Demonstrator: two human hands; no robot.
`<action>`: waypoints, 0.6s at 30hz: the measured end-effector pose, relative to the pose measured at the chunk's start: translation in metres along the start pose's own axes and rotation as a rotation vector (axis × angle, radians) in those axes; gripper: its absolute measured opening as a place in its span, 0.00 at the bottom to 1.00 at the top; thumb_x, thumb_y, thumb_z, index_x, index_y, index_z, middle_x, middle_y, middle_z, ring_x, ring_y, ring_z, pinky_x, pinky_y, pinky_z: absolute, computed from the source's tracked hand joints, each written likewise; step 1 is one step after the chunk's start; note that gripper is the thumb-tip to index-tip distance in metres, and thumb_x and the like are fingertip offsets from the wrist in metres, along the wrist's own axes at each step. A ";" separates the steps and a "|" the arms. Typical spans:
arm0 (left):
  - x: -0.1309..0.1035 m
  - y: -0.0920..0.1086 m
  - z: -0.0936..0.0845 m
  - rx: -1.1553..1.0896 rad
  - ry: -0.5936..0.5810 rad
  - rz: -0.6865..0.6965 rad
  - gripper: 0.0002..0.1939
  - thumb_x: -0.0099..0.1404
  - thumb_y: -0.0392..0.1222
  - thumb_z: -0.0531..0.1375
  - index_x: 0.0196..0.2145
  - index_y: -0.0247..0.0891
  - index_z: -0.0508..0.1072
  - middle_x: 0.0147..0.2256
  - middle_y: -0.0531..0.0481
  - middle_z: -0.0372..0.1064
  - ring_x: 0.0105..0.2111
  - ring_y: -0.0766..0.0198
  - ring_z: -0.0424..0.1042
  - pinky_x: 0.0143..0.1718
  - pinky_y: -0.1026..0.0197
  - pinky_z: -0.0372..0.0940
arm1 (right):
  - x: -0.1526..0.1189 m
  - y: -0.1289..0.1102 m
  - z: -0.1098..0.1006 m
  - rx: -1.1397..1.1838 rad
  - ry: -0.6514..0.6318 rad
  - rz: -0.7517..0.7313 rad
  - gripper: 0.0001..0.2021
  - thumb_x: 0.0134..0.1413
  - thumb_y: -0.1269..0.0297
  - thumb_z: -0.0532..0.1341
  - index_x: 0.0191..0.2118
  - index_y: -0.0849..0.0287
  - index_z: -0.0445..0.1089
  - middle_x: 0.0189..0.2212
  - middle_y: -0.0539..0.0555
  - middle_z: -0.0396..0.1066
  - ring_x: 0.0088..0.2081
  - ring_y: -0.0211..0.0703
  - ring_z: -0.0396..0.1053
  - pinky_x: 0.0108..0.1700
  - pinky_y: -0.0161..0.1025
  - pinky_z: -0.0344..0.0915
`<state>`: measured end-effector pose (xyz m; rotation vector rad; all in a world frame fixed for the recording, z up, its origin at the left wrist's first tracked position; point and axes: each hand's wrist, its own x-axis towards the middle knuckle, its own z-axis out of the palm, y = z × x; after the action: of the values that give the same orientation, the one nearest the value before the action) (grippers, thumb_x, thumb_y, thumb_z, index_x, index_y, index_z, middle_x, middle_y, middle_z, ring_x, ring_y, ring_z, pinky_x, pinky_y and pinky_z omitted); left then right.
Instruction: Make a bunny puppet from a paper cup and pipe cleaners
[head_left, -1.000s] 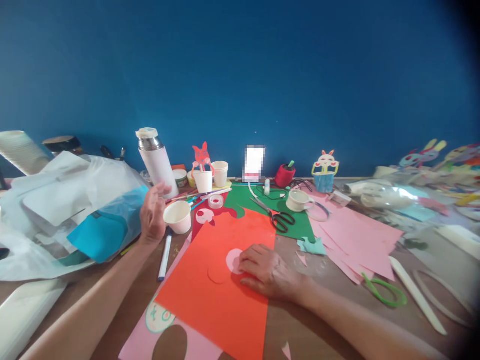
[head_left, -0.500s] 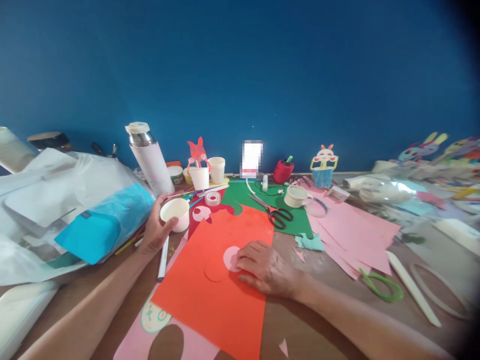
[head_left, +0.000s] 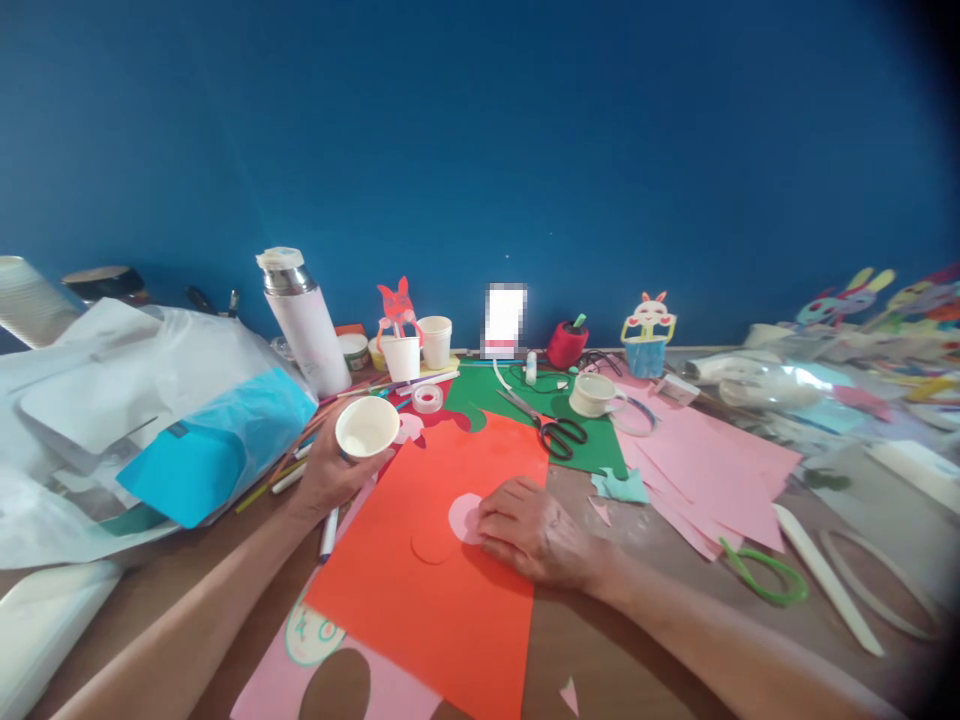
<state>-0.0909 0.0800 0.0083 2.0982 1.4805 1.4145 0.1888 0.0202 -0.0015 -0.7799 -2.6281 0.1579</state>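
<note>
White cup [head_left: 367, 428] in curled left grip [head_left: 327, 474]

Deep-blue wall [head_left: 480, 150], paler at far left; brown tabletop [head_left: 581, 645] below, perhaps wood, blurred rightward.

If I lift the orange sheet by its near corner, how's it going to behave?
The orange sheet will probably sag: it looks thin and broad. It's likely light for its size, being paper-like. The pink disc may slide off, since it seems loose on top, with the right hand against it.
</note>
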 end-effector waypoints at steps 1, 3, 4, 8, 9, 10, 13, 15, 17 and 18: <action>-0.001 0.002 0.001 0.008 -0.007 0.049 0.34 0.46 0.46 0.63 0.50 0.34 0.59 0.46 0.41 0.65 0.46 0.52 0.64 0.49 0.50 0.59 | 0.000 0.003 0.000 -0.016 0.020 0.004 0.07 0.56 0.65 0.52 0.36 0.58 0.67 0.36 0.52 0.69 0.39 0.40 0.63 0.42 0.40 0.54; -0.005 0.006 0.002 0.022 -0.054 0.135 0.35 0.47 0.45 0.63 0.51 0.34 0.57 0.48 0.39 0.63 0.48 0.51 0.63 0.49 0.50 0.59 | 0.000 0.013 -0.001 -0.063 0.079 0.030 0.07 0.56 0.68 0.53 0.35 0.58 0.68 0.36 0.52 0.70 0.38 0.39 0.63 0.42 0.40 0.53; -0.006 0.006 0.003 0.028 -0.087 0.173 0.35 0.47 0.45 0.63 0.51 0.35 0.56 0.49 0.39 0.62 0.48 0.51 0.63 0.49 0.49 0.59 | -0.001 0.020 -0.002 -0.092 0.118 0.060 0.07 0.56 0.69 0.53 0.36 0.57 0.68 0.36 0.52 0.70 0.38 0.39 0.63 0.42 0.40 0.53; -0.011 0.006 0.004 0.046 -0.192 0.269 0.35 0.48 0.42 0.63 0.53 0.36 0.55 0.49 0.38 0.61 0.50 0.49 0.61 0.50 0.48 0.58 | -0.004 0.049 -0.007 -0.250 0.257 0.273 0.09 0.56 0.70 0.52 0.37 0.57 0.69 0.37 0.53 0.71 0.39 0.40 0.64 0.43 0.40 0.51; -0.011 0.006 0.004 0.047 -0.201 0.281 0.35 0.48 0.42 0.63 0.53 0.36 0.55 0.49 0.38 0.62 0.50 0.49 0.61 0.50 0.48 0.58 | -0.006 0.057 -0.009 -0.294 0.271 0.324 0.09 0.56 0.70 0.52 0.37 0.57 0.69 0.38 0.53 0.71 0.40 0.41 0.64 0.43 0.40 0.51; -0.012 0.006 0.005 0.045 -0.212 0.287 0.35 0.48 0.42 0.63 0.53 0.36 0.55 0.49 0.38 0.62 0.50 0.49 0.61 0.50 0.48 0.58 | -0.007 0.063 -0.012 -0.336 0.279 0.373 0.09 0.56 0.70 0.52 0.38 0.57 0.69 0.39 0.53 0.71 0.41 0.42 0.63 0.43 0.40 0.51; -0.012 0.007 0.006 0.023 -0.282 0.297 0.36 0.49 0.42 0.62 0.53 0.35 0.54 0.49 0.37 0.61 0.50 0.49 0.60 0.50 0.48 0.57 | -0.014 0.081 -0.017 -0.434 0.264 0.501 0.11 0.56 0.70 0.51 0.40 0.56 0.69 0.41 0.52 0.70 0.43 0.43 0.63 0.43 0.40 0.50; -0.012 0.008 0.006 0.020 -0.337 0.321 0.37 0.49 0.42 0.62 0.55 0.35 0.52 0.51 0.36 0.58 0.51 0.49 0.59 0.51 0.48 0.56 | -0.018 0.090 -0.019 -0.472 0.235 0.565 0.11 0.56 0.70 0.51 0.42 0.57 0.68 0.41 0.53 0.70 0.43 0.44 0.63 0.43 0.40 0.50; -0.012 0.010 0.007 0.033 -0.378 0.352 0.39 0.49 0.41 0.62 0.56 0.35 0.49 0.52 0.36 0.56 0.53 0.49 0.57 0.51 0.48 0.56 | -0.021 0.097 -0.019 -0.491 0.207 0.620 0.12 0.55 0.71 0.50 0.42 0.58 0.68 0.41 0.54 0.70 0.43 0.45 0.63 0.43 0.40 0.50; -0.012 0.010 0.006 0.038 -0.392 0.361 0.40 0.49 0.41 0.61 0.57 0.35 0.48 0.53 0.36 0.55 0.53 0.48 0.56 0.51 0.48 0.56 | -0.023 0.100 -0.019 -0.492 0.192 0.647 0.12 0.55 0.72 0.50 0.42 0.58 0.68 0.41 0.55 0.70 0.43 0.45 0.63 0.43 0.40 0.50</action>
<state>-0.0800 0.0673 0.0045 2.5757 1.0237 0.9886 0.2641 0.0921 -0.0129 -1.6966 -2.1597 -0.3857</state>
